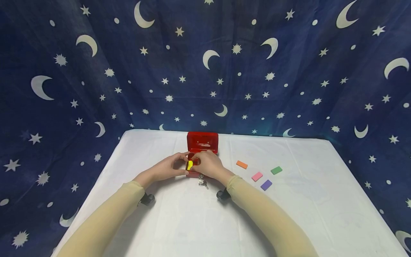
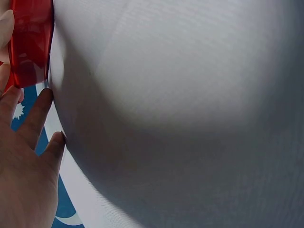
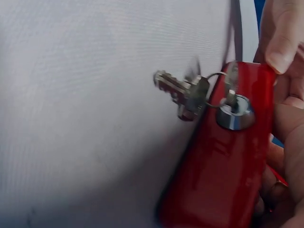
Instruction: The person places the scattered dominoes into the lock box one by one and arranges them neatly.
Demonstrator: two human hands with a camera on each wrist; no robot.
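A small red metal cash box [image 1: 202,174] stands with its lid [image 1: 203,141] raised at the back. My left hand [image 1: 167,166] holds its left end, thumb at the front corner and fingers toward the back. My right hand [image 1: 209,165] reaches over the right part of the box, with thumb and fingertips inside. Between them they pinch a yellow block [image 1: 190,165], partly hidden by the fingers. A key sits in the front lock [image 3: 235,114], and more keys [image 3: 187,92] hang from its ring.
Right of the box, on the white-covered table [image 1: 179,221], lie an orange block [image 1: 242,164], a pink block [image 1: 257,176], a green block [image 1: 276,170] and a purple block [image 1: 266,185]. A dark blue curtain [image 1: 192,71] with moons and stars surrounds the table's back and sides.
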